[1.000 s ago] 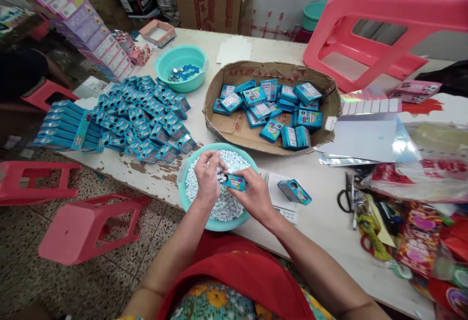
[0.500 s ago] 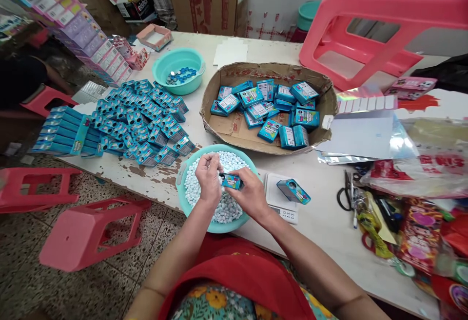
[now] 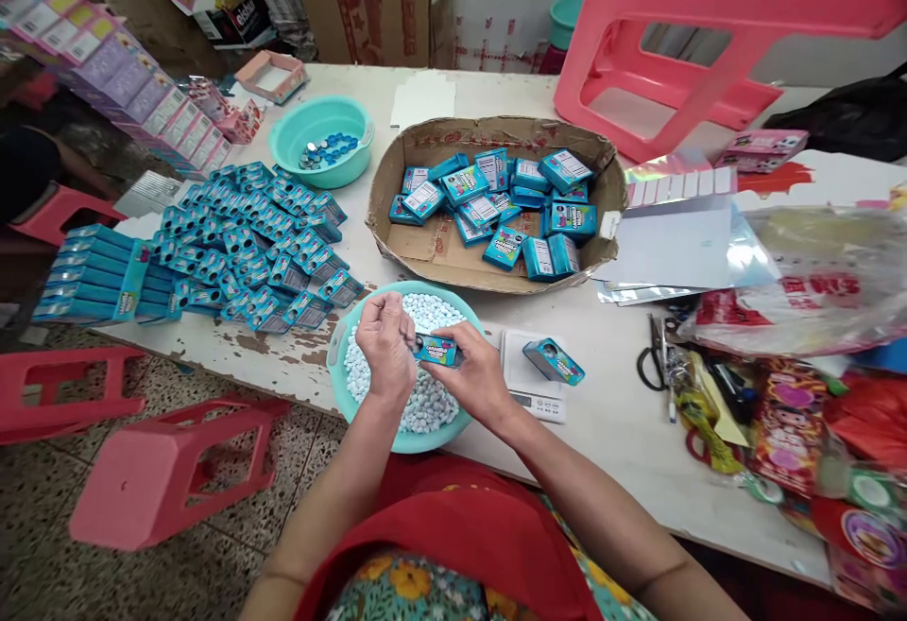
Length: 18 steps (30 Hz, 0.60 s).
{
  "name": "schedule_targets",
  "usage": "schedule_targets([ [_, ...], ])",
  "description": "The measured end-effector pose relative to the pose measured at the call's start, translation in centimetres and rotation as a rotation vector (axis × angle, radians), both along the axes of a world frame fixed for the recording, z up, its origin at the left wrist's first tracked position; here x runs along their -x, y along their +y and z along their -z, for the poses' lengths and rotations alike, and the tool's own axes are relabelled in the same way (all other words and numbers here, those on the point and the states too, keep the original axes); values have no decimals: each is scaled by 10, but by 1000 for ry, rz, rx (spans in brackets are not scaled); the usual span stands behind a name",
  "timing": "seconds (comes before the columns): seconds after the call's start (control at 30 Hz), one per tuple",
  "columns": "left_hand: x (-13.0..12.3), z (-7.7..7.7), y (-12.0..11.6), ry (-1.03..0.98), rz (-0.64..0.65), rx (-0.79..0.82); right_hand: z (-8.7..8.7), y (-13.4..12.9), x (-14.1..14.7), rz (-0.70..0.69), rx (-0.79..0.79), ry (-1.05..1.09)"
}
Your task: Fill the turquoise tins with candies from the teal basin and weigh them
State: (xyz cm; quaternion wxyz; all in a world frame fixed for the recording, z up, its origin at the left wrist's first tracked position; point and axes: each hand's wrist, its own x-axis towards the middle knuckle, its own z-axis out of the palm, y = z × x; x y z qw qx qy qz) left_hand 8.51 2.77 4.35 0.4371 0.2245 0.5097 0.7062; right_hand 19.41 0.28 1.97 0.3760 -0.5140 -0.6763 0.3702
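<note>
My right hand point(image 3: 473, 366) grips a small blue candy box point(image 3: 435, 350) marked "Caramelo Macizo", its holed end turned toward my other hand. Fingers curled together, my left hand point(image 3: 386, 342) is close against that end; whatever it pinches is too small to make out. Both hands are above a turquoise basin point(image 3: 335, 377) full of white candies point(image 3: 427, 405). To the right, another blue box point(image 3: 554, 362) lies tilted on a white scale point(image 3: 516, 368).
Behind the basin is a cut-down carton point(image 3: 425, 267) of blue boxes. Many holed boxes point(image 3: 248, 243) crowd the left, near a basin point(image 3: 283, 141) of blue discs. Scissors point(image 3: 652, 356) and packets lie right. A pink stool point(image 3: 588, 63) stands on the table.
The view has shifted slightly, so the table things sit further left. My right hand still holds the box over the candies, and my left hand stays at its holed end.
</note>
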Motion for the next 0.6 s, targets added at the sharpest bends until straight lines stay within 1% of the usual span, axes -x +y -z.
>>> schedule_targets([
  [0.07, -2, -10, -1, -55, 19, 11, -1, 2, -4, 3, 22, 60],
  [0.13, -1, -19, 0, -132, 60, 15, -2, 3, -12, 15, 81, 142],
  [0.2, 2, -24, 3, -246, 118, 26, -3, -2, -27, 24, 176, 250],
  [0.23, 6, -22, 5, -314, 140, 43, -4, -7, -37, 22, 227, 302],
  [0.3, 14, -10, 10, -437, 148, 141, -4, -26, -64, 12, 312, 377],
  [0.37, 20, 12, 11, -499, 156, 337, -1, -53, -96, 9, 371, 372],
  [0.43, 23, 38, 8, -497, 246, 538, 6, -82, -127, 1, 418, 288],
  [0.47, 23, 50, 4, -475, 306, 593, 12, -96, -140, -8, 440, 238],
  [0.5, 23, 60, 0, -442, 350, 611, 20, -109, -152, -14, 463, 195],
  [0.53, 22, 68, -4, -401, 360, 603, 30, -119, -161, -8, 482, 163],
  [0.6, 19, 77, -11, -312, 281, 561, 53, -136, -173, 26, 492, 129],
])
